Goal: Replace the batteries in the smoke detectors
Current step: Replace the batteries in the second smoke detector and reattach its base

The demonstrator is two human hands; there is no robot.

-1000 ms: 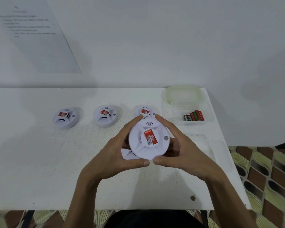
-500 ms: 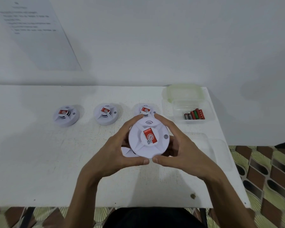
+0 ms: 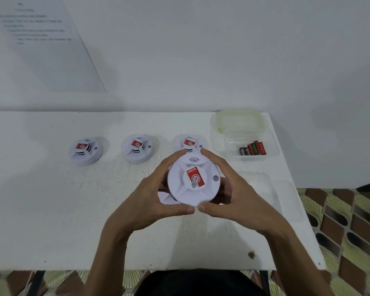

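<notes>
A round white smoke detector (image 3: 193, 180) with a red label is held above the white table (image 3: 51, 210), face up. My left hand (image 3: 152, 197) grips its left rim and my right hand (image 3: 233, 195) grips its right rim, thumbs meeting at the near edge. Part of a white piece (image 3: 166, 198) shows beneath the detector at its lower left. Three more detectors stand in a row behind: one at the left (image 3: 85, 151), one in the middle (image 3: 138, 148), and one (image 3: 189, 143) partly hidden by my fingertips. Several batteries (image 3: 253, 148) lie in a clear tub (image 3: 271, 144).
A clear lid with a green rim (image 3: 240, 119) lies behind the tub. Another clear lid or tray (image 3: 271, 195) rests near the table's right edge. A printed sheet (image 3: 41, 39) hangs on the wall at the left. Patterned floor shows past the right edge.
Both hands keep their grip on the detector. It has turned very slightly in my hands; nothing else on the table has moved.
</notes>
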